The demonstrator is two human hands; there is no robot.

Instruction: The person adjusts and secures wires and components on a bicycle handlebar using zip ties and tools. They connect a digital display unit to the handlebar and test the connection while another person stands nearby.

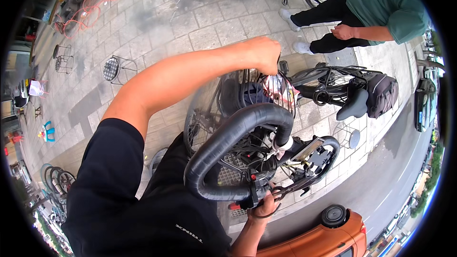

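A bicycle's thick curved handlebar point(238, 131), covered in black wrap, fills the middle of the view. My left hand point(264, 53) is closed at the rim of a black wire basket point(245, 93), with a dark edge showing beneath its fingers; what it grips is hidden. Inside the basket lie dark cloth and a red-and-white package point(281, 90). Below, my right hand point(269, 204) is closed beside a black control block point(257, 188) with a red button. Dark curved metal shows around its fingers, too unclear to name. A whitish cloth point(281, 148) is tied near the stem.
Another bicycle with a black saddle point(353, 104) and a rear bag point(382, 94) stands ahead right. A person in a green shirt point(388, 7) stands beyond it. Stools point(111, 69) dot the paving; an orange car point(319, 238) is at the lower right.
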